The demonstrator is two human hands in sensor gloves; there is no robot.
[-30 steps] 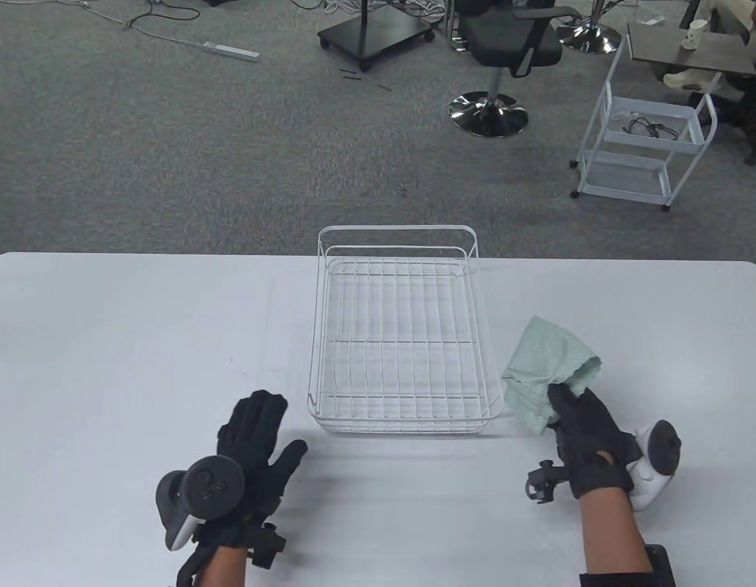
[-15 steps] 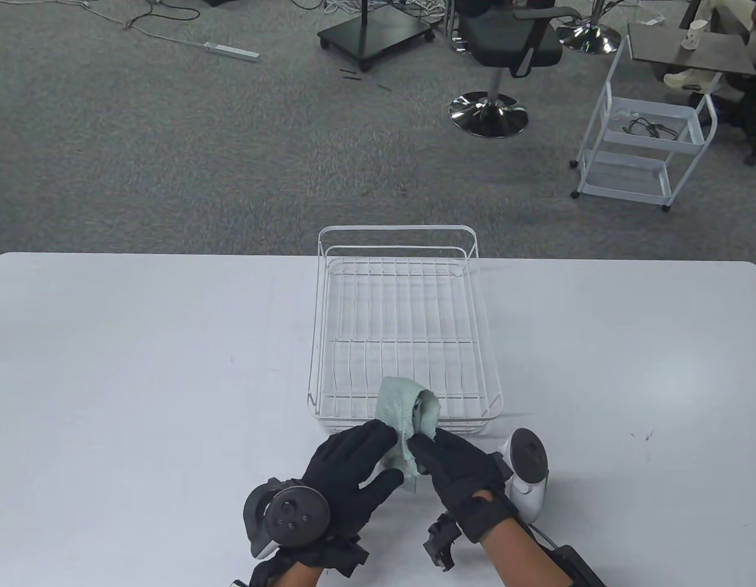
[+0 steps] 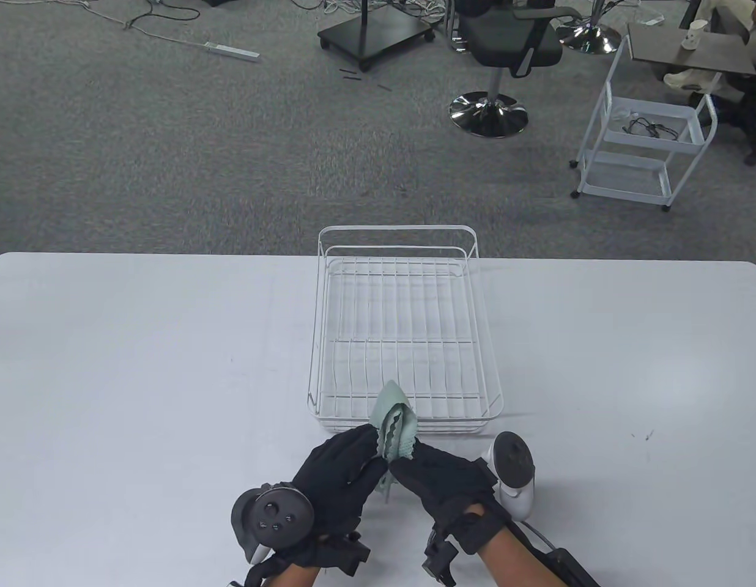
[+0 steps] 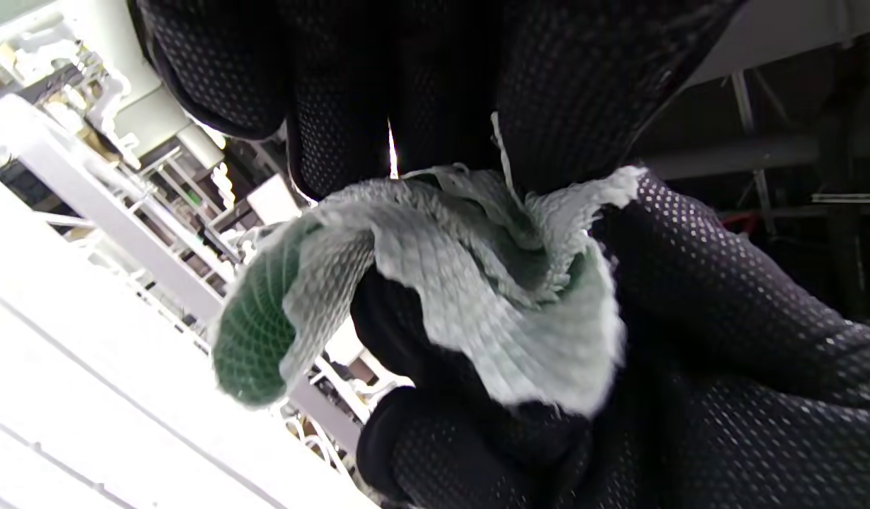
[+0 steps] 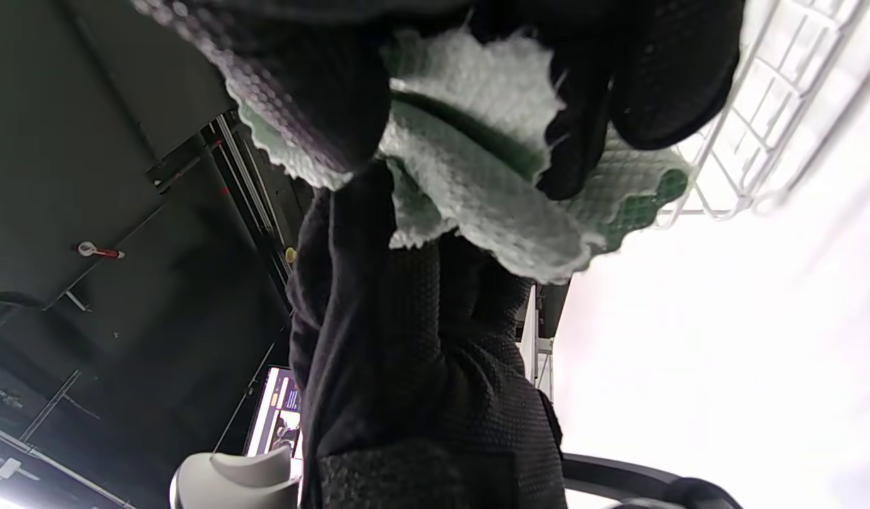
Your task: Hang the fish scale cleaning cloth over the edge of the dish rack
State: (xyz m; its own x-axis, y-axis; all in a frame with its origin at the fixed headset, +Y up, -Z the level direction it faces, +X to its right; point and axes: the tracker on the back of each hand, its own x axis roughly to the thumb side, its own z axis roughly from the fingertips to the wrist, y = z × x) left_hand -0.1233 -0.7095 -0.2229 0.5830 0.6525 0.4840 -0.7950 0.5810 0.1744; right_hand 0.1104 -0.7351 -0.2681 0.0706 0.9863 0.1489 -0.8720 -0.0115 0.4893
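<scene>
Both hands (image 3: 347, 465) (image 3: 442, 474) grip the cloth (image 3: 394, 422); wrist views reveal its crumpled folds.

The white wire dish rack (image 3: 404, 333) is sitting at the centre of the frame, its near rail lying directly ahead of both hands and blocking a straight low path forward. The left hand (image 3: 338, 474) and right hand (image 3: 445, 480) are crowding together at lower centre with the bunched cloth (image 3: 391, 428) between them. Bare table (image 3: 139, 367) is lying open across the left and right of the frame.
</scene>
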